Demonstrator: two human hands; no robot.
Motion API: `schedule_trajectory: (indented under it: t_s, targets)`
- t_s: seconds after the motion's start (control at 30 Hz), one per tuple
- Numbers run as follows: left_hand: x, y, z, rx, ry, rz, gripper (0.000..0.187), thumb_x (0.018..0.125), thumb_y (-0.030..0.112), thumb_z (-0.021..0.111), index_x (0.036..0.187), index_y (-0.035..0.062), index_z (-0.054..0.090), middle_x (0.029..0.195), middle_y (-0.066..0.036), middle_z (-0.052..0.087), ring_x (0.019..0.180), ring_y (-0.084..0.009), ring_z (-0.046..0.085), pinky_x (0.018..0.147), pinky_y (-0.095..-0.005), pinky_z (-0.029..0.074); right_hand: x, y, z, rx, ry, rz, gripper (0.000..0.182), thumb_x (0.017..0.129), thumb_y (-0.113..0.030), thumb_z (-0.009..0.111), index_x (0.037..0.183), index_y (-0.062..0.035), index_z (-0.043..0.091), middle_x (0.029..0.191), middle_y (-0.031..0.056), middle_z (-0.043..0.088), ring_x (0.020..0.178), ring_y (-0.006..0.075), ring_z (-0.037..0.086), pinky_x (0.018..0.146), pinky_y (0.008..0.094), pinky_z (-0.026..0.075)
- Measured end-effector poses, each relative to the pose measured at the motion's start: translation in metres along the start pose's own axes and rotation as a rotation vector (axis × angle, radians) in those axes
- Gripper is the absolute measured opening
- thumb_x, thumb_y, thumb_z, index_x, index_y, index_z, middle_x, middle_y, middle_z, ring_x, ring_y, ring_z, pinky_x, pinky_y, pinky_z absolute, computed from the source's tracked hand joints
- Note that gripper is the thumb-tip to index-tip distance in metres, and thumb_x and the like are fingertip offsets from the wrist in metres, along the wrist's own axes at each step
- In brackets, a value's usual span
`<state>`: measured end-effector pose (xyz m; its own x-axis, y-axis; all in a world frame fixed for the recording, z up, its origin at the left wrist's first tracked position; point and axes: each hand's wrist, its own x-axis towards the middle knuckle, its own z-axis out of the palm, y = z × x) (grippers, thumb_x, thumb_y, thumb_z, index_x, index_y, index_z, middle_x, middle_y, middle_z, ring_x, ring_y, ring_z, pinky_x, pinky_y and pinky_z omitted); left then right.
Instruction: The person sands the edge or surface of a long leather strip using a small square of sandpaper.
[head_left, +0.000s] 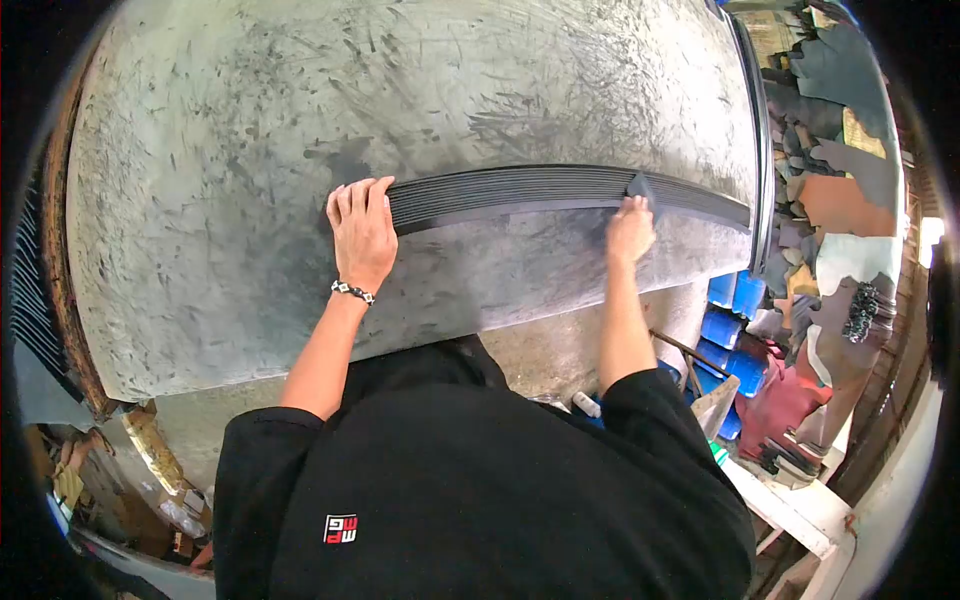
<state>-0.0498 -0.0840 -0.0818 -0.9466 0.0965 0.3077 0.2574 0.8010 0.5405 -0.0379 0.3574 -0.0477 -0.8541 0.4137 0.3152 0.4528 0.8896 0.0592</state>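
Note:
A long, curved band of black strips [510, 188], laid closely side by side, stretches across the scuffed grey table [240, 130]. At the band's left end, my left hand [362, 235] rests on the table with its fingers spread and fingertips right at the strip ends. A beaded bracelet circles that wrist. Toward the right part of the band, my right hand [629, 235] is closed around a small dark flat piece [640, 186]. The piece's pointed tip shows above the fingers and overlaps the strips. My palm hides its lower part.
A black edge rail [757, 150] borders the table on the right, with worn wood [62, 230] on the left. Leather scraps [845, 205] in several colours cover a surface at right. Blue plastic containers [722, 328] and a white frame [790, 505] stand below.

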Motion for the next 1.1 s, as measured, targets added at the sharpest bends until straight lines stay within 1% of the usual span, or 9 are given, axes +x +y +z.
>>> schedule_trajectory:
  t_s: [0.17, 0.3, 0.43, 0.5, 0.53, 0.6, 0.7, 0.83, 1.1]
  targets:
    - [-0.001, -0.001, 0.003, 0.006, 0.005, -0.005, 0.030, 0.109, 0.015, 0.057, 0.137, 0.0099, 0.065, 0.129, -0.010, 0.062, 0.126, -0.0341, 0.055, 0.120, -0.0528, 0.038, -0.159, -0.218, -0.055, 0.470, -0.119, -0.504, 0.049, 0.101, -0.020, 0.068, 0.148, -0.0059, 0.065, 0.155, 0.0180, 0.063, 0.152, 0.0408, 0.051, 0.126, 0.0597, 0.034]
    - [-0.001, -0.003, 0.002, 0.041, 0.020, 0.025, 0.030, 0.108, 0.017, 0.059, 0.137, 0.0089, 0.065, 0.129, -0.012, 0.062, 0.126, -0.0349, 0.056, 0.119, -0.0528, 0.041, -0.087, -0.130, -0.066, 0.183, -0.070, -0.730, 0.047, 0.097, -0.016, 0.068, 0.143, -0.0060, 0.070, 0.148, 0.0178, 0.068, 0.140, 0.0382, 0.063, 0.117, 0.0564, 0.046]
    - [-0.003, -0.001, -0.001, 0.069, 0.032, 0.022, 0.031, 0.108, 0.017, 0.061, 0.137, 0.0086, 0.065, 0.127, -0.012, 0.062, 0.125, -0.0352, 0.056, 0.119, -0.0524, 0.042, 0.002, 0.026, 0.041, 0.071, -0.031, 0.045, 0.044, 0.093, -0.008, 0.070, 0.137, -0.0048, 0.072, 0.138, 0.0169, 0.074, 0.118, 0.0344, 0.072, 0.098, 0.0590, 0.051]
    - [-0.001, -0.001, 0.002, 0.066, 0.039, 0.025, 0.030, 0.107, 0.017, 0.062, 0.136, 0.0085, 0.066, 0.127, -0.012, 0.062, 0.125, -0.0355, 0.056, 0.119, -0.0522, 0.042, -0.029, -0.066, -0.013, 0.272, -0.231, -0.071, 0.043, 0.096, -0.012, 0.068, 0.139, -0.0051, 0.071, 0.138, 0.0167, 0.075, 0.123, 0.0342, 0.071, 0.106, 0.0565, 0.051]
    - [-0.002, -0.001, 0.004, 0.060, 0.039, 0.019, 0.030, 0.107, 0.017, 0.062, 0.136, 0.0084, 0.066, 0.128, -0.013, 0.062, 0.125, -0.0364, 0.056, 0.118, -0.0523, 0.042, -0.075, -0.111, 0.014, 0.252, 0.181, -0.390, 0.046, 0.098, -0.014, 0.069, 0.143, -0.0031, 0.068, 0.147, 0.0176, 0.069, 0.136, 0.0346, 0.066, 0.115, 0.0557, 0.048]
    - [-0.008, -0.002, 0.005, 0.068, 0.010, 0.002, 0.030, 0.109, 0.017, 0.059, 0.138, 0.0098, 0.066, 0.131, -0.013, 0.062, 0.128, -0.0363, 0.055, 0.118, -0.0519, 0.042, -0.149, -0.216, -0.052, 0.416, -0.150, -0.497, 0.056, 0.097, -0.015, 0.069, 0.151, -0.0041, 0.062, 0.165, 0.0167, 0.055, 0.158, 0.0377, 0.044, 0.130, 0.0582, 0.031]
    - [-0.004, -0.003, 0.004, 0.079, 0.008, 0.016, 0.031, 0.110, 0.017, 0.058, 0.139, 0.0108, 0.065, 0.131, -0.014, 0.063, 0.129, -0.0358, 0.055, 0.117, -0.0516, 0.042, -0.145, -0.188, -0.059, 0.335, -0.179, -0.821, 0.063, 0.091, -0.008, 0.066, 0.153, -0.0065, 0.061, 0.164, 0.0141, 0.056, 0.157, 0.0387, 0.045, 0.130, 0.0583, 0.031]
    - [-0.006, 0.001, 0.002, 0.118, 0.030, 0.007, 0.031, 0.110, 0.017, 0.059, 0.139, 0.0106, 0.065, 0.131, -0.013, 0.062, 0.128, -0.0356, 0.055, 0.117, -0.0531, 0.042, -0.022, -0.035, -0.009, 0.133, -0.160, -0.161, 0.046, 0.090, -0.007, 0.066, 0.135, -0.0053, 0.072, 0.148, 0.0148, 0.068, 0.138, 0.0370, 0.062, 0.114, 0.0558, 0.047]
    - [-0.006, 0.000, 0.003, 0.138, 0.042, 0.008, 0.029, 0.109, 0.017, 0.060, 0.137, 0.0104, 0.067, 0.128, -0.012, 0.062, 0.125, -0.0347, 0.055, 0.117, -0.0526, 0.041, -0.176, -0.227, -0.064, 0.500, -0.234, -0.647, 0.053, 0.096, -0.015, 0.066, 0.149, -0.0063, 0.065, 0.161, 0.0142, 0.059, 0.156, 0.0362, 0.047, 0.131, 0.0582, 0.029]
